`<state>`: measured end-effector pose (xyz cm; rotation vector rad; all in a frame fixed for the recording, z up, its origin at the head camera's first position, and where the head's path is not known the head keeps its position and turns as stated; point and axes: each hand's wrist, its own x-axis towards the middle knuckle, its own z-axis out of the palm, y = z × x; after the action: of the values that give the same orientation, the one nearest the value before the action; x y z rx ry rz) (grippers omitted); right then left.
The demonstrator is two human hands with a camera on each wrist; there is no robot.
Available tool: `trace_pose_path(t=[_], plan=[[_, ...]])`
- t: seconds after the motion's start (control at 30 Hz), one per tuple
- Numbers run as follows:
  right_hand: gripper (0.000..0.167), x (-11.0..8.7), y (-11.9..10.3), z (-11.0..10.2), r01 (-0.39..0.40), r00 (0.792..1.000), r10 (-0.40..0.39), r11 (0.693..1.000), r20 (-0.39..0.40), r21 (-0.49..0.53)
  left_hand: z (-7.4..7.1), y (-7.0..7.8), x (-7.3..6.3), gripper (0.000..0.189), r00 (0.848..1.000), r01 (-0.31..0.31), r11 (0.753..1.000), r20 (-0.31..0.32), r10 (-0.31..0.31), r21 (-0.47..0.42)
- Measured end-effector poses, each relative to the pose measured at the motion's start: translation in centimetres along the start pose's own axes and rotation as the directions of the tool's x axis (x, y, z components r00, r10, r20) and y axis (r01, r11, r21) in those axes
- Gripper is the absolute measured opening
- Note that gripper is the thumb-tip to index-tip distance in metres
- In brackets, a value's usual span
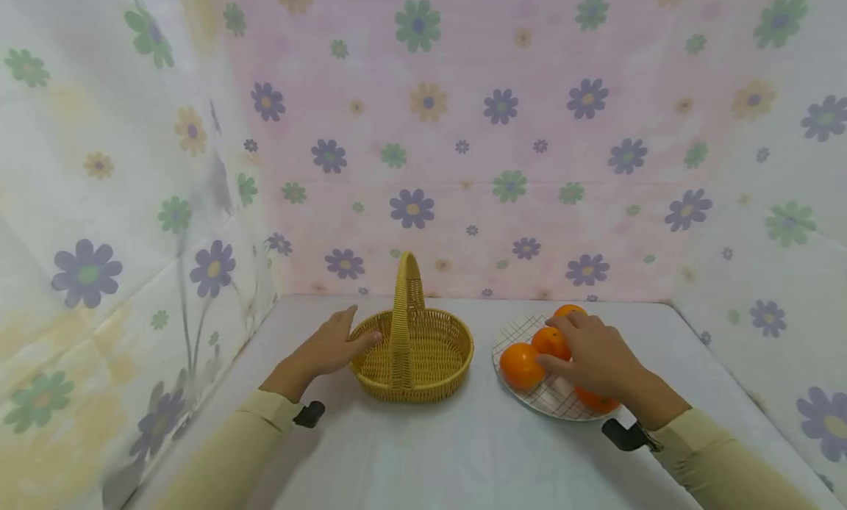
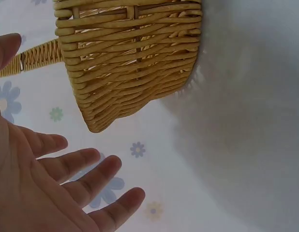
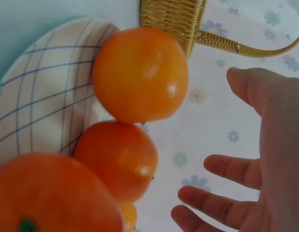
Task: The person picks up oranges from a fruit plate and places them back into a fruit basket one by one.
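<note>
A yellow wicker basket (image 1: 437,389) with one tall arched handle (image 1: 401,319) stands mid-table. My left hand (image 1: 331,345) is at its left side, thumb over the rim in the head view; the left wrist view shows the fingers spread, apart from the woven wall (image 2: 135,63). To the right, a white checked plate (image 1: 516,332) carries several oranges, among them a large one (image 1: 521,366) nearest the basket and a smaller one (image 1: 551,342) behind it. Above them hovers my right hand (image 1: 595,356), its fingers parted and holding nothing; it partly hides a front orange (image 1: 598,401).
A white cloth (image 1: 423,458) covers the table. Flower-printed fabric hangs as a back wall (image 1: 456,260) and also closes off the left side (image 1: 132,223) and the right side (image 1: 767,267). A strip of table separates basket and plate.
</note>
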<state>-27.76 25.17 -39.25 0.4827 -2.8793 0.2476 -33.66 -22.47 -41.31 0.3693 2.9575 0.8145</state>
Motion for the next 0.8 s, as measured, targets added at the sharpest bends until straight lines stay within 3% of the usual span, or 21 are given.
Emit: trace_pose_path(t=[0.23,0.53,0.7,0.8], plan=[[0.073,0.5,-1.3,0.6,0.0,1.0,0.001,0.998,-0.001,0.069,0.8,-0.9,0.7,0.088,0.992,-0.014,0.999,-0.123,0.009,-0.04],[0.076,1.1,-3.2,0.7,-0.073,0.997,0.067,0.987,0.041,0.144,1.4,-1.7,0.8,0.086,0.975,0.109,0.969,-0.167,-0.148,-0.222],[0.077,1.1,-4.0,0.4,-0.153,0.985,0.128,0.955,0.113,0.253,1.8,-2.2,0.2,0.08,0.958,0.181,0.9,-0.138,-0.253,-0.396],[0.079,1.1,-4.3,0.2,-0.198,0.977,0.163,0.933,0.137,0.299,2.1,-2.3,-0.1,0.076,0.945,0.212,0.826,-0.108,-0.31,-0.522]])
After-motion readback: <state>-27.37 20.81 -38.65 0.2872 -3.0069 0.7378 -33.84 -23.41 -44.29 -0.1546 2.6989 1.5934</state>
